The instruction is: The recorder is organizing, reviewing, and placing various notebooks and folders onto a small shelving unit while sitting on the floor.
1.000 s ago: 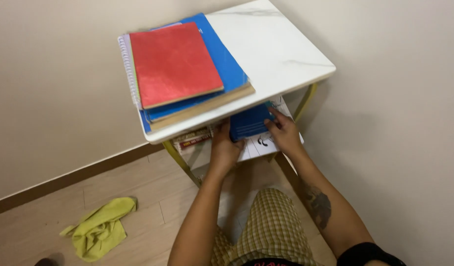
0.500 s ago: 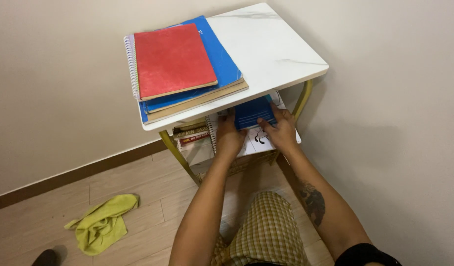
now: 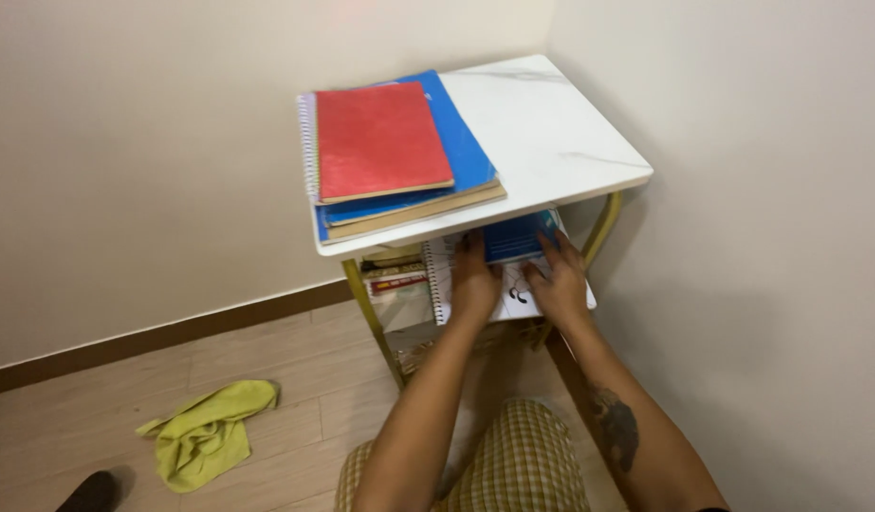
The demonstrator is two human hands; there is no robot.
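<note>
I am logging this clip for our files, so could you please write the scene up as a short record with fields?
Left hand: left hand on the small blue book, at its left edge
Right hand: right hand on the same book's right side, fingers spread over its cover
Book's place: lower shelf, lying on a white spiral notebook
Table: white marble-look top on a gold frame
On top: red notebook topping a stack with a blue book
Floor: yellow-green cloth on wooden boards
</note>
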